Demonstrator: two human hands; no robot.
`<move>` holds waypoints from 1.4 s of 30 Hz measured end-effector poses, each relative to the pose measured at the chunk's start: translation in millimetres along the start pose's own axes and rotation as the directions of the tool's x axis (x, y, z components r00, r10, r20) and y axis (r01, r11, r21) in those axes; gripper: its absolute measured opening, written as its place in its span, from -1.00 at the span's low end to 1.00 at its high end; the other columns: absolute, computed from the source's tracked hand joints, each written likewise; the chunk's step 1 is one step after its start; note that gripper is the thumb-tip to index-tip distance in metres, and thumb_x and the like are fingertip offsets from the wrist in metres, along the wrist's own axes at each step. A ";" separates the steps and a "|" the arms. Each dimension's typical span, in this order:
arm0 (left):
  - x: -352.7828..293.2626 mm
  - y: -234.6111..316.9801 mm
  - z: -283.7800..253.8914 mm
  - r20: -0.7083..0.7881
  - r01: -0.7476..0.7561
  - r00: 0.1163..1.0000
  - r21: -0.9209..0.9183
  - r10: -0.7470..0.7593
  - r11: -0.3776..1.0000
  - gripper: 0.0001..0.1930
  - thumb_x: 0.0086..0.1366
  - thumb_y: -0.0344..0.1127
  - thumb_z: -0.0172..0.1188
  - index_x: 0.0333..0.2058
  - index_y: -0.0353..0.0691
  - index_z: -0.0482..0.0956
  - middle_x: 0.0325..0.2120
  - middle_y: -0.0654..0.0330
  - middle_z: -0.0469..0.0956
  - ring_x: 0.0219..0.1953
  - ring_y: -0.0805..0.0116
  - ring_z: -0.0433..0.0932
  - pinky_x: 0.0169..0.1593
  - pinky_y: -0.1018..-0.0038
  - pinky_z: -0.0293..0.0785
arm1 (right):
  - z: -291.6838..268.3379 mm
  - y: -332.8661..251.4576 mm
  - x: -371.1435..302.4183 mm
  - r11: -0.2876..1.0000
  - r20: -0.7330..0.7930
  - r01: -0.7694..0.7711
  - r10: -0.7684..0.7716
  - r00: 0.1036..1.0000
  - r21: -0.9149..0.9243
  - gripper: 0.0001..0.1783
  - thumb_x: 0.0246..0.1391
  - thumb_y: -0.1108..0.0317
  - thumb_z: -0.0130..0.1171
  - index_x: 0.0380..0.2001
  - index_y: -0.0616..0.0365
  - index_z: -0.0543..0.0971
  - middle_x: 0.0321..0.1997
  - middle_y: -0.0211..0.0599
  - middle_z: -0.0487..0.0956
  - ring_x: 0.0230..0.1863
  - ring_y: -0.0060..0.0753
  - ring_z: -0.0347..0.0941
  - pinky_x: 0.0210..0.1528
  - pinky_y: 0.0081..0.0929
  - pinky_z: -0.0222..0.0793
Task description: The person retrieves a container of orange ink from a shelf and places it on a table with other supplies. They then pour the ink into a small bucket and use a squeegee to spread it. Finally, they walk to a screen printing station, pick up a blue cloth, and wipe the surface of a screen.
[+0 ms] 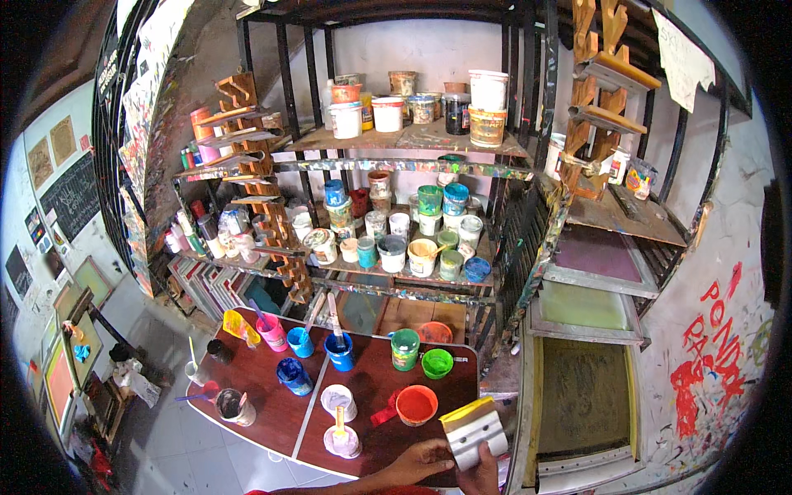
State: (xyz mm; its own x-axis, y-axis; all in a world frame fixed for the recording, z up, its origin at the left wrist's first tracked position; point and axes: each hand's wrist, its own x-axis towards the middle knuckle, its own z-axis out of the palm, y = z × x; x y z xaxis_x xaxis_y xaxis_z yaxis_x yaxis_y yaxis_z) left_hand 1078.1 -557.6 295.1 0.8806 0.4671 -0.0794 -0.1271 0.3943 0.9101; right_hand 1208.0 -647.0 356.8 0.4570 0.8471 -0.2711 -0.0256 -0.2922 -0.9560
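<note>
Near the lower edge, right of the table, I hold a screen-printing squeegee (476, 431) with a silver metal holder and a yellow blade edge pointing up. My right hand (478, 473) grips the holder from below, its thumb on the front face. The fingers of my left hand (422, 462) are closed at the holder's lower left edge. Just beyond my left hand stands a tub of orange-red ink (417, 404). A pale tub with a wooden spatula on its lid (341, 441) sits farther left on the dark red table (272, 421).
Several ink pots stand on the table, among them a blue pot with a brush (338, 353) and a green pot (405, 351). Behind rise shelves (404, 142) crowded with paint tubs. Framed screens (584, 396) lean in a rack at right. Wooden-handled squeegees (615, 73) hang above.
</note>
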 end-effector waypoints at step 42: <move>-97.9 152.8 -98.9 -0.956 -0.075 -0.072 0.290 0.285 0.954 -0.72 0.28 -0.24 -0.01 -0.25 -0.40 0.41 -0.39 0.18 0.45 -0.32 0.45 0.36 -0.23 0.52 0.31 | -21.7 -424.5 612.4 0.632 -0.455 0.511 -0.775 0.439 -0.583 0.31 -0.53 -0.04 0.45 0.20 0.39 -0.08 0.14 0.25 0.24 0.16 0.08 0.20 0.16 -0.25 0.17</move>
State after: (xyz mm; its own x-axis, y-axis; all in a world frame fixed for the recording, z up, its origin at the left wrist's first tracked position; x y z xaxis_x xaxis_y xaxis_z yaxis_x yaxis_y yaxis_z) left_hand 927.4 -464.8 401.7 -0.5360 0.8351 -0.1235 -0.0546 0.1116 0.9922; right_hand 1518.1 -13.9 599.0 0.6253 0.3963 0.6723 0.7353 -0.0106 -0.6777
